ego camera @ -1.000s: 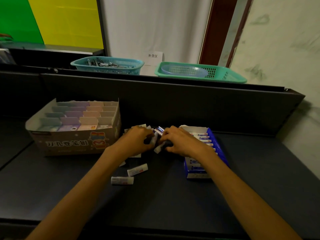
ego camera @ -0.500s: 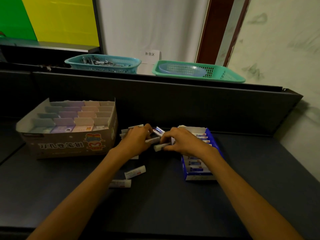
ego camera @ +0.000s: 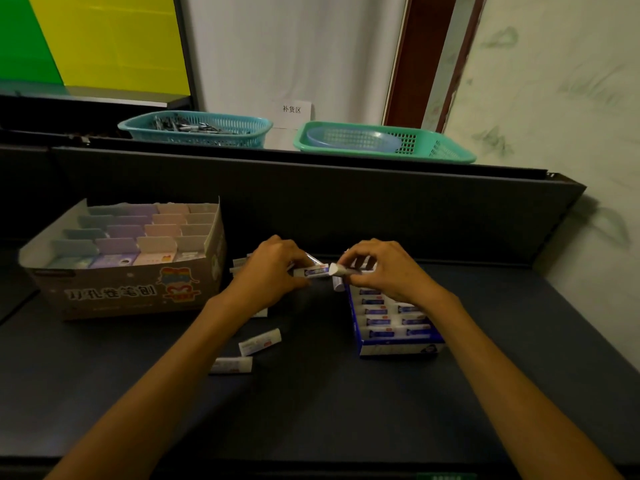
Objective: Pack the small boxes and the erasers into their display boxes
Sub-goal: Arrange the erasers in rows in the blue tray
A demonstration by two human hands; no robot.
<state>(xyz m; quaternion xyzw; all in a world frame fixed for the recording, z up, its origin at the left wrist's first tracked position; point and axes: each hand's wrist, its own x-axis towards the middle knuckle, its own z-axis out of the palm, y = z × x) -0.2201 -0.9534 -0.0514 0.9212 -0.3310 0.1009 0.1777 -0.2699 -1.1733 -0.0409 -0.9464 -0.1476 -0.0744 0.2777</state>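
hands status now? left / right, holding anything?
Left hand: closed on an eraser.
Right hand: closed on another eraser, at the far end of the blue display box.

White card (ego camera: 292, 110) reads "补货区"; box lettering unclear.

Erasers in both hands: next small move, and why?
Probably carry the right hand's erasers down into the blue display box, right below it. Its near rows are filled and the far end looks open. The left hand holds another eraser; two loose erasers wait on the table.
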